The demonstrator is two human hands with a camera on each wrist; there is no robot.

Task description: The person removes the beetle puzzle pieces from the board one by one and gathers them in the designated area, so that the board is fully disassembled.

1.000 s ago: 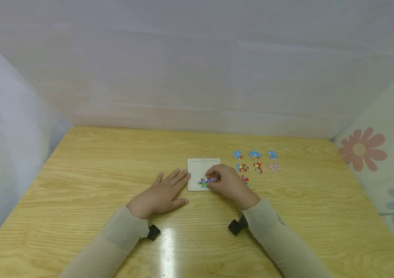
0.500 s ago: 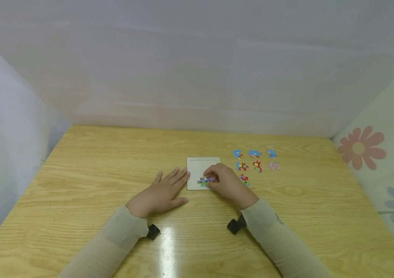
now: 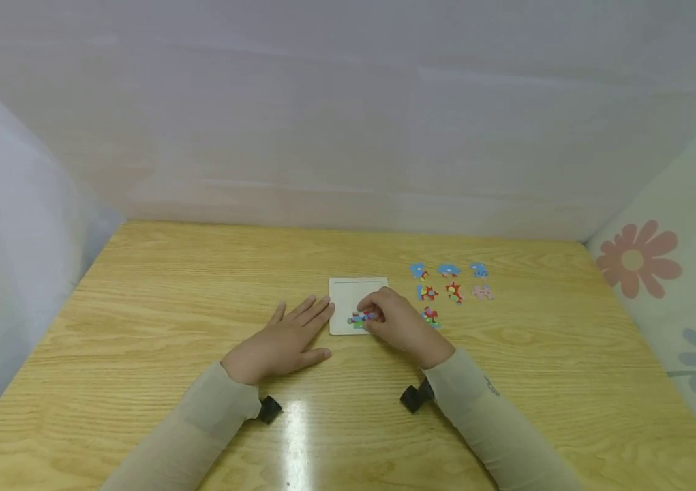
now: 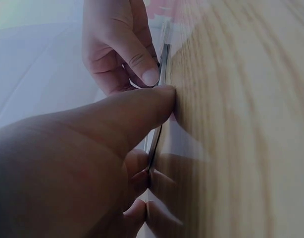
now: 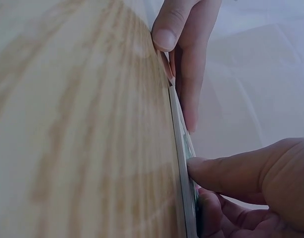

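Observation:
A white puzzle board (image 3: 345,298) lies on the wooden table between the hands. Colourful joined jigsaw pieces (image 3: 356,320) sit on its lower part. The left hand (image 3: 280,344) rests spread on the table, its fingertips at the board's left edge. Over the board's right side, the right hand (image 3: 403,326) pinches a jigsaw piece between thumb and fingers, right at the pieces laid there; most of that piece is hidden by the hand. In the right wrist view, the right thumb (image 5: 226,171) lies low against the board's top face.
Several loose jigsaw pieces lie right of the board: blue ones in a back row, red ones (image 3: 454,293) and a pink one (image 3: 482,292) in front. Another red piece (image 3: 430,316) lies close beside the right hand. White cloth walls (image 3: 348,136) enclose the table's back and sides.
The head view has shifted slightly. Both hands keep nearly the same places, the right one still at the same jigsaw piece on the board.

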